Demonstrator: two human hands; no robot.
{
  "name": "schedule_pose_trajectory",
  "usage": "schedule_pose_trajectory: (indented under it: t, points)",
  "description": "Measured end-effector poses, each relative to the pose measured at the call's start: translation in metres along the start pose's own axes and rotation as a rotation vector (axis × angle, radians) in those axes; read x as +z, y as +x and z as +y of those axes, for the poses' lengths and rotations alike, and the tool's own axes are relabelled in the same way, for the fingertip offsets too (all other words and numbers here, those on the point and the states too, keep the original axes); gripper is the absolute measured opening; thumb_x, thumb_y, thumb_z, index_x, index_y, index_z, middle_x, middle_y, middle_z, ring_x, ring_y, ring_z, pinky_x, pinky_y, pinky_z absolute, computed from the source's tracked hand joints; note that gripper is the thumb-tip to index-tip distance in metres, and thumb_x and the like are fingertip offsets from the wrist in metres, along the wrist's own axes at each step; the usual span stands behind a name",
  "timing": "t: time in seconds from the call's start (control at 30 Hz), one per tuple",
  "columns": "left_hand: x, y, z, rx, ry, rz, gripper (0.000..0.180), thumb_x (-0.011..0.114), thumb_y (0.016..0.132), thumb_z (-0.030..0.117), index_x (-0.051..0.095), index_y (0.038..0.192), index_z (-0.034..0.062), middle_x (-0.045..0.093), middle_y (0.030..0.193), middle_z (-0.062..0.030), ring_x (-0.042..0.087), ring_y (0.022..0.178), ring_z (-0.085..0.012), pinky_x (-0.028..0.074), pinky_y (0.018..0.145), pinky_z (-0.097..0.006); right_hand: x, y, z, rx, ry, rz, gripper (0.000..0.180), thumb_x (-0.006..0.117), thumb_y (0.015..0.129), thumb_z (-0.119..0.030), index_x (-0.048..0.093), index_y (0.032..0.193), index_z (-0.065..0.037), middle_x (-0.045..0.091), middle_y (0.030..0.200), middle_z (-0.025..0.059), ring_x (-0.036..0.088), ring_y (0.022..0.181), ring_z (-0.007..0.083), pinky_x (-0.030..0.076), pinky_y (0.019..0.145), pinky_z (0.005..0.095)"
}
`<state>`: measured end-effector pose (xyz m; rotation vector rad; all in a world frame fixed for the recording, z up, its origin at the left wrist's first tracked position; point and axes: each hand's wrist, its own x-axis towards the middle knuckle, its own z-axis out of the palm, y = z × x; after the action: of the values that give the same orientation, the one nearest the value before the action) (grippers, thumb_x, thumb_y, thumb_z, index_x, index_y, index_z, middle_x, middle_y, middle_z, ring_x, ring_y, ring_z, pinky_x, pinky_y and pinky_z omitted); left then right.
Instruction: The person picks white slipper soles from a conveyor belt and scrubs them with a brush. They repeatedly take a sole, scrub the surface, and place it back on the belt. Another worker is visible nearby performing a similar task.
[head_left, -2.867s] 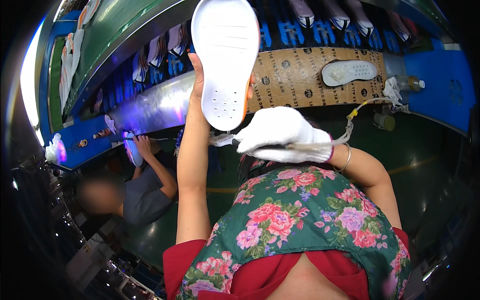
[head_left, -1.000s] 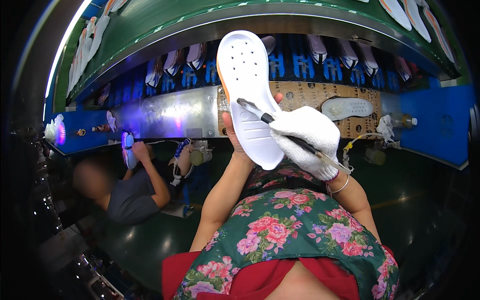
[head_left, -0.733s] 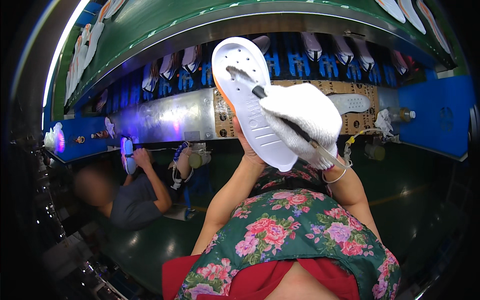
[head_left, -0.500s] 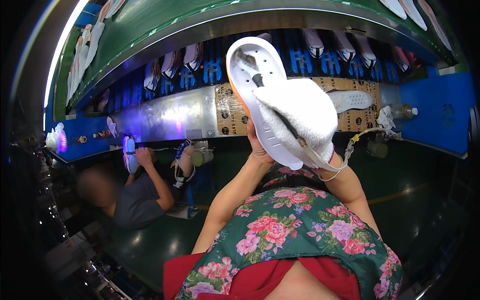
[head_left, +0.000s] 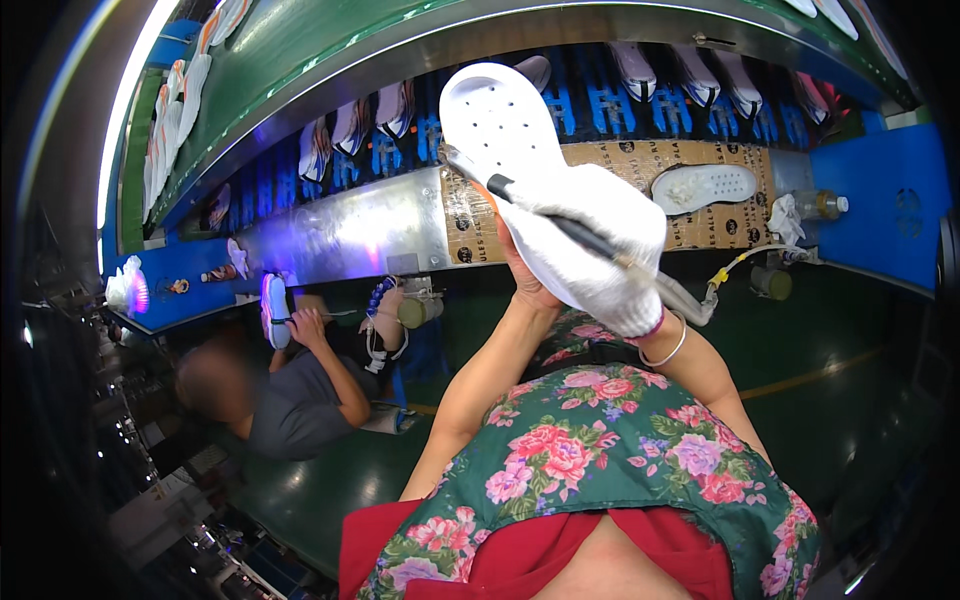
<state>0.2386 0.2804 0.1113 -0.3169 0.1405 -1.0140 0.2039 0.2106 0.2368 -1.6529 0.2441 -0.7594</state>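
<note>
A white shoe sole point(head_left: 500, 112) with small holes and an orange side edge is held up at a tilt in front of me. My left hand point(head_left: 530, 278) is bare and grips it from beneath, its fingers partly hidden behind the sole. My right hand point(head_left: 615, 215), in a white knitted glove, is closed around a brush with a dark handle point(head_left: 580, 238), fed by a clear tube point(head_left: 690, 303). The brush's bristles point(head_left: 458, 160) meet the sole's left edge near the orange part. The glove covers much of the sole's lower half.
Another white sole point(head_left: 705, 187) lies on the cardboard-covered bench point(head_left: 610, 160). Behind it, shoes stand in a row on blue holders point(head_left: 610, 110). A bottle point(head_left: 825, 205) and crumpled white cloth point(head_left: 787, 220) sit right. At left, a co-worker point(head_left: 300, 400) handles another shoe piece.
The brush tip has moved from the sole's inner face to its left edge. The sole has turned slightly, and the tube now hangs lower right of the glove.
</note>
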Motion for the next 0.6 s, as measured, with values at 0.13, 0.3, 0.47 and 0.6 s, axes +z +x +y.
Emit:
schedule_pose_trajectory:
  t: [0.13, 0.3, 0.47, 0.6]
  points:
    - [0.019, -0.002, 0.002, 0.140, 0.487, 0.273, 0.098, 0.060, 0.082, 0.075, 0.034, 0.154, 0.0141, 0.047, 0.150, -0.0134, 0.048, 0.136, -0.0340, 0.039, 0.114, -0.055, -0.004, 0.006, 0.003, -0.010, -0.034, 0.006, 0.033, 0.076, 0.082, -0.011, 0.072, 0.114, -0.003, 0.073, 0.111, 0.0115, 0.069, 0.104, 0.0239, 0.055, 0.092, 0.0368]
    - [0.017, 0.012, 0.005, 0.096, 0.382, 0.202, 0.100, 0.057, 0.081, 0.078, 0.032, 0.155, 0.0139, 0.045, 0.151, -0.0137, 0.046, 0.138, -0.0329, 0.038, 0.115, -0.054, 0.005, 0.007, -0.012, -0.071, -0.178, -0.040, 0.033, 0.076, 0.083, -0.009, 0.072, 0.114, -0.002, 0.072, 0.112, 0.0121, 0.069, 0.105, 0.0227, 0.054, 0.094, 0.0359]
    - [0.027, 0.012, 0.010, 0.170, 0.501, 0.221, 0.099, 0.059, 0.083, 0.075, 0.030, 0.156, 0.0140, 0.045, 0.150, -0.0173, 0.045, 0.138, -0.0340, 0.039, 0.115, -0.053, -0.010, -0.012, 0.026, 0.207, 0.152, -0.108, 0.054, 0.069, 0.091, -0.015, 0.051, 0.141, -0.003, 0.061, 0.135, 0.0119, 0.060, 0.123, 0.0232, 0.049, 0.105, 0.0358]
    - [0.005, 0.024, 0.026, 0.060, 0.265, 0.071, 0.097, 0.057, 0.085, 0.075, 0.027, 0.157, 0.0176, 0.045, 0.150, -0.0187, 0.047, 0.136, -0.0336, 0.041, 0.113, -0.053, 0.007, -0.019, 0.030, 0.188, 0.347, 0.040, 0.051, 0.067, 0.092, -0.016, 0.052, 0.139, -0.003, 0.060, 0.134, 0.0145, 0.061, 0.123, 0.0243, 0.050, 0.103, 0.0375]
